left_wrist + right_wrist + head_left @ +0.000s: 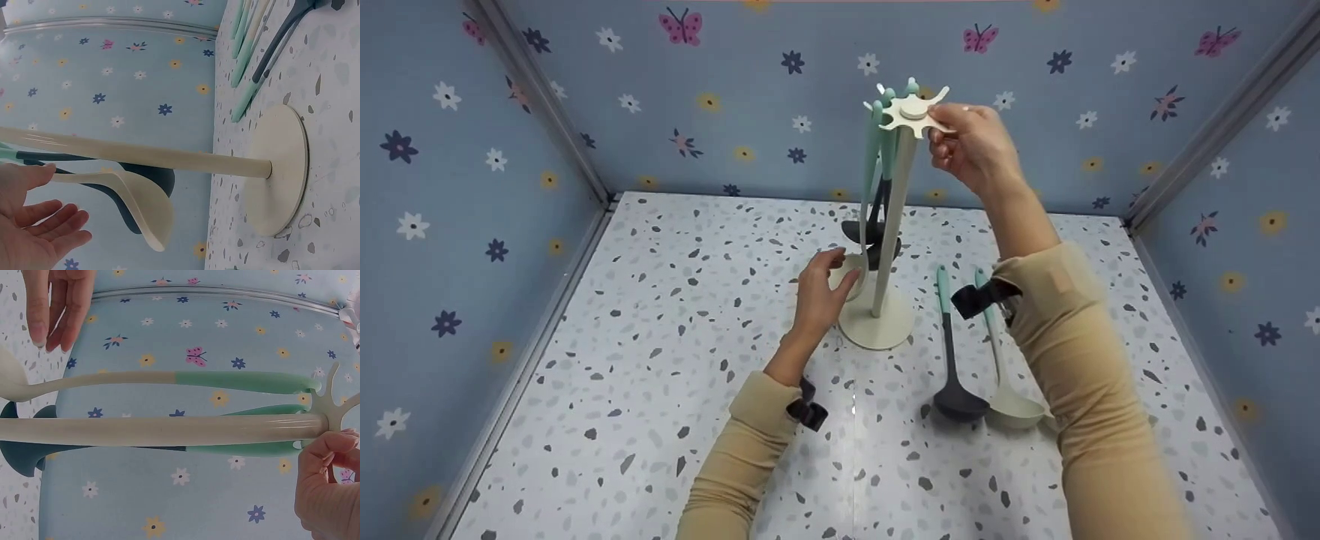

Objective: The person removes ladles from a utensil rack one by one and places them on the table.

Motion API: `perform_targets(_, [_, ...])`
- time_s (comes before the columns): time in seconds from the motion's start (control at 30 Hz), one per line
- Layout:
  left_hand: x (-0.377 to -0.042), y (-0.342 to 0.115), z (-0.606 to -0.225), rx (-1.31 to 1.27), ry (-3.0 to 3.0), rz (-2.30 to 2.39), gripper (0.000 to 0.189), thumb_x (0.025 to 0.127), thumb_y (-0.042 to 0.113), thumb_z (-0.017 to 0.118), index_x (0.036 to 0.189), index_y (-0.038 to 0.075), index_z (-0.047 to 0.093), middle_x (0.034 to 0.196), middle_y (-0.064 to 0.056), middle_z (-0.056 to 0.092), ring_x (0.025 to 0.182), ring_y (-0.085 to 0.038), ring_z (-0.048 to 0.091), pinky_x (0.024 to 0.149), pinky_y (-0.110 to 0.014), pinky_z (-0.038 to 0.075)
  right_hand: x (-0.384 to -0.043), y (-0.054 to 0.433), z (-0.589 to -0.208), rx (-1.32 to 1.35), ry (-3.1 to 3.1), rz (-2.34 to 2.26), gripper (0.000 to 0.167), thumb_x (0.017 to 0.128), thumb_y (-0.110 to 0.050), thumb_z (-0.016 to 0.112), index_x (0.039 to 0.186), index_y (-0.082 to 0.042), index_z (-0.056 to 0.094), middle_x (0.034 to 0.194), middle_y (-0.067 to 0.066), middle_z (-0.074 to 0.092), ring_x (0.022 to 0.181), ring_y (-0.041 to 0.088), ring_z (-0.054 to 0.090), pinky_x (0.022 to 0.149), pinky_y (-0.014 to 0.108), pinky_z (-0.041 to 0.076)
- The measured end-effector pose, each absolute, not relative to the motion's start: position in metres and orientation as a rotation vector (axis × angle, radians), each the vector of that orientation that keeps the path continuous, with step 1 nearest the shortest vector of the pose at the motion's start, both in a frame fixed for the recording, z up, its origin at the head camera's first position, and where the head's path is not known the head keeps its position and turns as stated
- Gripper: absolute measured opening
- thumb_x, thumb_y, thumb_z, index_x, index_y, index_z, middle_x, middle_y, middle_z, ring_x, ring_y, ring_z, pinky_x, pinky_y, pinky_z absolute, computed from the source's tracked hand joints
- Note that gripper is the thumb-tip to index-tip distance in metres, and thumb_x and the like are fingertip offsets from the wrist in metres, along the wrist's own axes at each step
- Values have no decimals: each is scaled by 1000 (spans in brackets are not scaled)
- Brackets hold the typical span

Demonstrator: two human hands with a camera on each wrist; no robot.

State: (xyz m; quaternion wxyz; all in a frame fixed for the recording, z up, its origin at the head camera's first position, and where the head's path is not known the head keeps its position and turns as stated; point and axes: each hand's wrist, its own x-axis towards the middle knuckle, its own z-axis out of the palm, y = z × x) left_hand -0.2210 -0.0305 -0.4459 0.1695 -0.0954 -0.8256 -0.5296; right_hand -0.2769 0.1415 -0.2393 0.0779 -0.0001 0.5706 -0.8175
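Observation:
A cream utensil stand (pixel 894 225) rises from a round base, with a ring of hooks at its top. My right hand (pixel 979 146) pinches one of those hooks between thumb and fingers. From the hooks hang a cream ladle (pixel 153 205) with a green handle and dark-headed utensils (pixel 19 453), also green-handled; the dark heads partly hide each other. My left hand (pixel 819 296) is beside the hanging cream ladle's bowl, fingers loosely bent and not closed round it. Whether its thumb touches the ladle, I cannot tell.
Right of the stand, a dark ladle (pixel 960 401) and a cream ladle (pixel 1016 409) lie on the speckled white table (pixel 682 375). Part of another light utensil shows beside them, mostly hidden by my right sleeve (pixel 1099 390). Blue flowered panels (pixel 765 97) enclose the back and sides.

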Motion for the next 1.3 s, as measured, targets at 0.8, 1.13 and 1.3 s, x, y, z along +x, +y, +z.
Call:
perform_targets(0.8, [-245,-10,-418,-368,-1982,-1899,29,84,1,57,110,-12,52,100,-24,58,91,-29,58,76,-28,50,-277,142,-238,20,1719,-2438,10,88,-4,50,82,4,52,54,7,45,41,12,38,39,20,32])
perform_targets(1.13, [-257,-11,-433,-370,-1935,-1908,19,84,2,58,99,-8,61,91,-16,63,84,-21,61,70,-26,51,-277,142,-239,37,1718,-2441,9,87,-4,51,84,5,52,55,8,45,41,12,38,39,19,32])
perform_targets(1.3, [-258,-11,-438,-355,-1903,-1893,20,83,5,60,99,-7,63,90,-14,65,79,-18,62,66,-28,52,-277,142,-238,33,1716,-2445,9,87,-3,51,83,5,52,54,7,45,41,12,38,38,19,32])
